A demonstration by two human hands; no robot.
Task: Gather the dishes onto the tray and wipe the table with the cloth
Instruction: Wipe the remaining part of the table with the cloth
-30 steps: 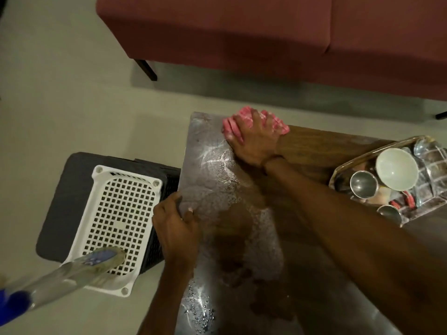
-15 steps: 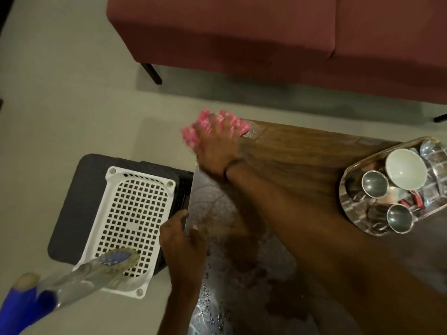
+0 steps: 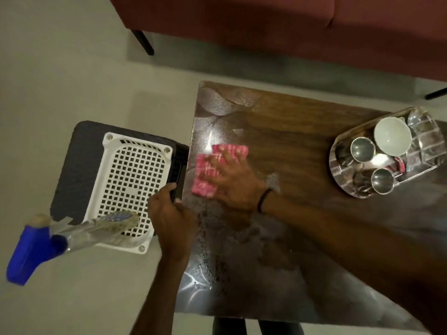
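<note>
We have the pink cloth flat on the wet tabletop, near its left edge, with our right hand pressed on top of it. The fingers of that hand are spread apart and lie flat across the cloth, pushing down rather than pinching it. Our left hand sits at the left edge of the tabletop, its fingers curled together around the rim, which looks like a brace while we wipe.

The dishes look gathered already: the tray stands well apart at the far right corner, holding a white bowl, two steel cups and some glassware.

Droplets and smeared patches show on the near part of the tabletop, so we judge the wiping to be partly done. The risks we see: with only a flat palm on it, the cloth could bunch up or slip off the nearby left edge onto the white basket below. A long sweep to the right could knock the tray, which overhangs its corner. A spray bottle shows blurred at the left; how it is held we cannot tell.
</note>
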